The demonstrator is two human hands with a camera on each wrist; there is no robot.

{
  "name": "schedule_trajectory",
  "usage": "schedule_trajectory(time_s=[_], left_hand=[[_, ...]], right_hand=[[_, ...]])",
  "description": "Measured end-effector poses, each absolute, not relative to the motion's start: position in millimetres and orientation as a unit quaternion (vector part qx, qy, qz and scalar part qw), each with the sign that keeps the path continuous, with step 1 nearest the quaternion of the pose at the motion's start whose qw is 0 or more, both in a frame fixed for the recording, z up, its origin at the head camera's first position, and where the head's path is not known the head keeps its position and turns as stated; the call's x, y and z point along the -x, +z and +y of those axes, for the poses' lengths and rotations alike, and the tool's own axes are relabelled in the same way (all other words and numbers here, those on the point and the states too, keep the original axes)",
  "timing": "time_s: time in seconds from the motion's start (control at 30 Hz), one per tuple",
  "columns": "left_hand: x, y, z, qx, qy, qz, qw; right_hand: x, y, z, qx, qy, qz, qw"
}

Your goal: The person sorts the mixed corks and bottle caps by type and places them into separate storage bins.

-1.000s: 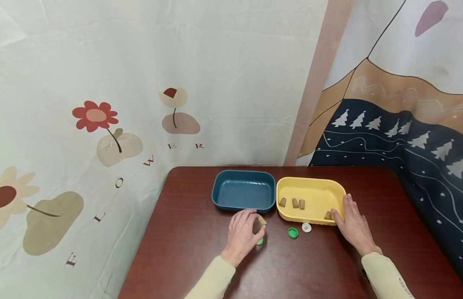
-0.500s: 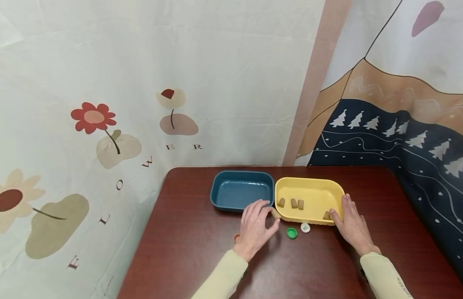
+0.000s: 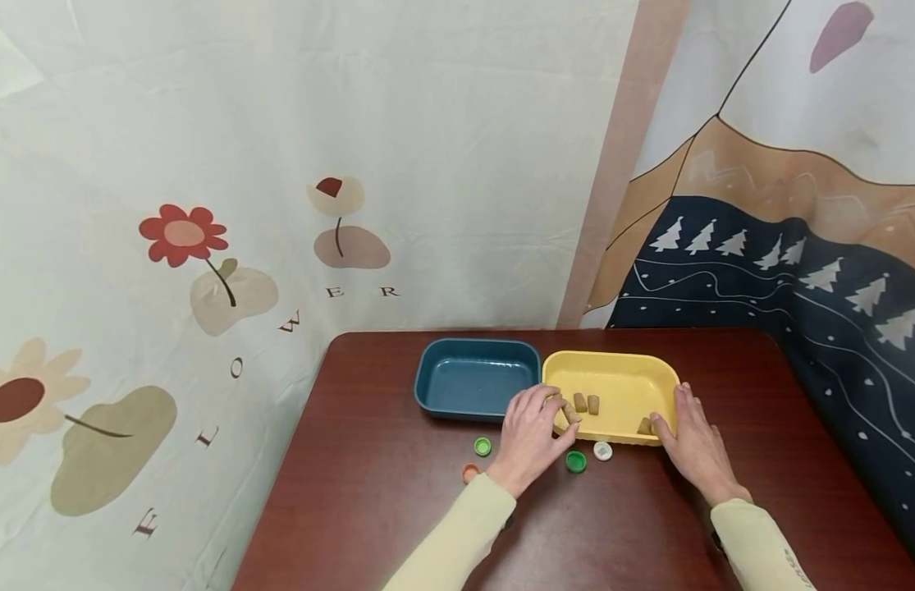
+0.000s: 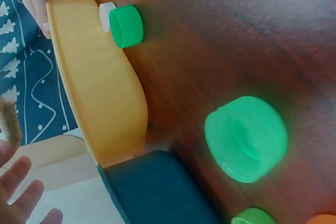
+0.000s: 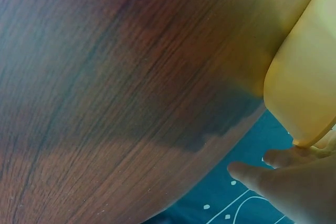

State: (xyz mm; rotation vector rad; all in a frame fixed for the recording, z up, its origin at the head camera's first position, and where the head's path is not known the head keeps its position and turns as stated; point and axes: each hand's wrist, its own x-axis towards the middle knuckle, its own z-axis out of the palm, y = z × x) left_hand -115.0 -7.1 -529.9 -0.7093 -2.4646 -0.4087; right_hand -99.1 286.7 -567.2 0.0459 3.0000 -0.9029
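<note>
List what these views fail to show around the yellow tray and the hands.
- Head view: left hand covers the yellow tray's near-left corner; any cork it holds is mostly hidden.
- Left wrist view: cork cut by the frame edge; tray inside unseen.
- Right wrist view: right hand cut off; only fingertips show.

Head view high and set back, facing forward and down over the table (image 3: 368,492), left wrist view close and low beside the yellow tray (image 4: 100,93), right wrist view closer, at that tray's other end (image 5: 307,85), tray in all three

even, bright indoor light with soft shadows; both wrist views are blurred (close-up, out of focus).
</note>
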Motion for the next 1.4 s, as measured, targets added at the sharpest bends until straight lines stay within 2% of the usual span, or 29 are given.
schedule_trajectory(time_s=[0.27,0.6,1.07,1.4], left_hand=[[135,-530,18,0.257,-0.075,-0.946,0.181],[151,-532,38,0.251,-0.010,-0.960,0.119],[162,-536,50,0.230,0.011,-0.970,0.077],[158,-540,45,0.234,-0.041,-0.968,0.082]], right_hand=[[100,-569,287,-0.013,-0.291,0.957,0.003],[101,-569,288,-0.013,-0.288,0.957,0.002],[102,-569,285,-0.019,-0.291,0.956,0.009],[100,-564,287,-0.015,-0.290,0.957,0.019]])
